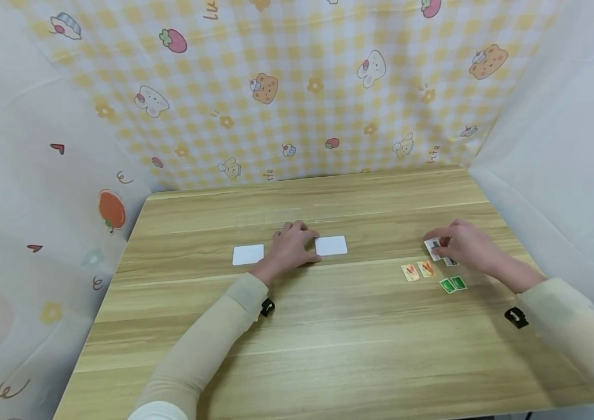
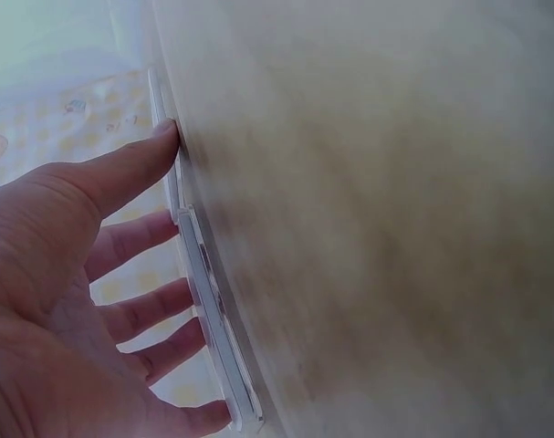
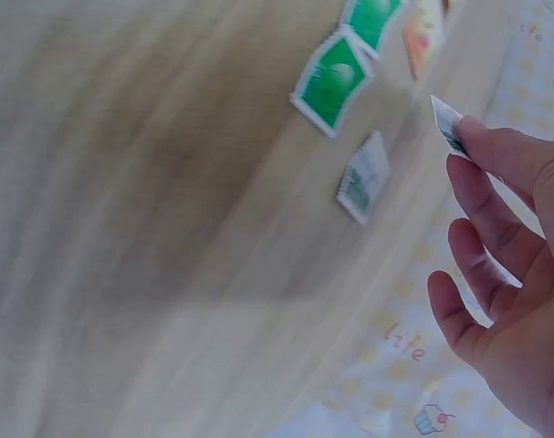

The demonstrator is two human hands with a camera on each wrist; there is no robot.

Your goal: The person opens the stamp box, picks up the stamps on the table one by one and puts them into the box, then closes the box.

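Between its thumb and index finger, my right hand (image 1: 464, 245) pinches a small grey-and-white postage stamp (image 3: 448, 125), raised above the table. Another grey-green stamp (image 3: 364, 178) lies just below that hand. Two green stamps (image 1: 452, 284) and two orange-patterned stamps (image 1: 425, 269) lie nearby. My left hand (image 1: 291, 245) rests with spread fingers at the left edge of a blank white card (image 1: 331, 245), thumb and index finger at its corners. In the left wrist view, its other fingers touch a layered white card with a clear edge (image 2: 213, 319), hidden under the hand in the head view.
Another white card (image 1: 248, 255) lies left of my left hand. Several clear plastic pieces (image 1: 327, 213) lie in a row behind the cards. The wooden table (image 1: 328, 338) meets a checked yellow curtain (image 1: 297, 116) at the back, with pale cloth at both sides.
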